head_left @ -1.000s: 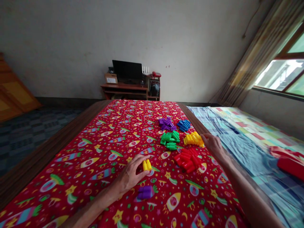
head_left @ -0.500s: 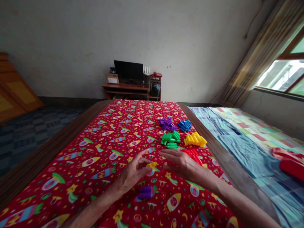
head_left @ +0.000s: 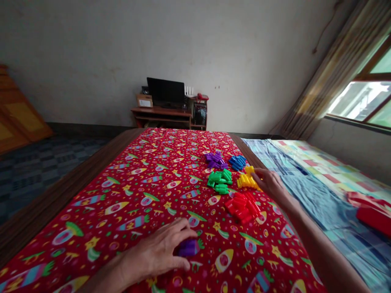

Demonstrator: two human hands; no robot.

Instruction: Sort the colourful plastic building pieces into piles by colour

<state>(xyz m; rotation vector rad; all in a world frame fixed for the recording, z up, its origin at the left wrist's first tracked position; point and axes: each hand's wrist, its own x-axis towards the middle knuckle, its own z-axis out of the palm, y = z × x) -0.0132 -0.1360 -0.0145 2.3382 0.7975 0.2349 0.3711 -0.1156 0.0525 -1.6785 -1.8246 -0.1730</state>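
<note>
Near the front of the red patterned cloth [head_left: 171, 185] lies a purple block [head_left: 187, 247]. My left hand [head_left: 166, 246] is beside it, thumb and fingers spread around its left side. Farther right, my right hand [head_left: 269, 181] pinches a yellow block [head_left: 249, 170] above the right part of the yellow pile [head_left: 246, 181]. A red pile [head_left: 243, 206] lies in front of the yellow one, and a green pile [head_left: 220, 180] is to its left. Behind these are a purple pile [head_left: 216, 159] and a blue pile [head_left: 237, 162].
Dark wooden edges [head_left: 100, 156] border the cloth. A bed with a checked cover [head_left: 332, 167] stands to the right, with a red item [head_left: 372, 217] on it. At the far wall is a desk [head_left: 161, 113] with a monitor [head_left: 165, 92].
My left hand has moved down from the middle to the purple block, and the yellow block has left it. My right hand has moved right to the yellow pile, uncovering the red pile.
</note>
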